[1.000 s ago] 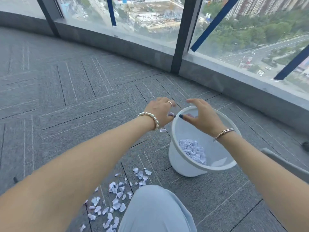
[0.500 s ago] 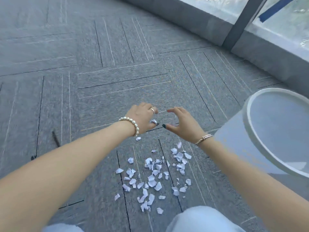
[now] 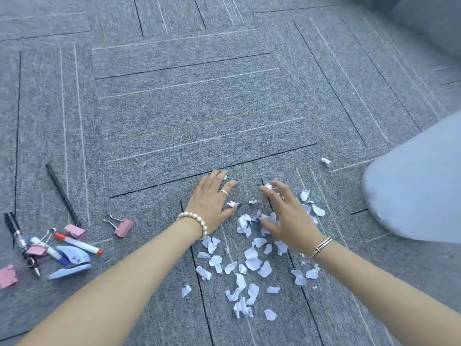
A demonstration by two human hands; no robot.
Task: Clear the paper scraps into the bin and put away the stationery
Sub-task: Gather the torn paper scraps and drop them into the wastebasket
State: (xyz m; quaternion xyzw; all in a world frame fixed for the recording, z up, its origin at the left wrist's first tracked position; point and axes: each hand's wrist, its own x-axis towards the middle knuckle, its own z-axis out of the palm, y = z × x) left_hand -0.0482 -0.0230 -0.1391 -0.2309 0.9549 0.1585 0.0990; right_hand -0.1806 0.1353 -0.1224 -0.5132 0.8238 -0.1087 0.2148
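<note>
Several white paper scraps (image 3: 252, 260) lie scattered on the grey carpet in front of me. My left hand (image 3: 212, 198) rests flat on the carpet at the far left edge of the pile, fingers spread, one scrap by the thumb. My right hand (image 3: 287, 211) lies on the far part of the pile with its fingers spread over scraps. One stray scrap (image 3: 326, 161) lies farther right. Stationery lies at the left: a pink binder clip (image 3: 122, 227), a red-capped marker (image 3: 78, 243), a blue hole punch (image 3: 72, 262), a black pencil (image 3: 62, 194). The bin is out of view.
More pens (image 3: 18, 239) and pink binder clips (image 3: 8, 275) lie at the left edge. My knee in light trousers (image 3: 419, 186) sits at the right. Grey carpet tiles (image 3: 199, 108) stretch ahead.
My view swung left and down away from the bin. Both hands dropped from over the bin onto the scrap pile on the carpet. The stationery came into view.
</note>
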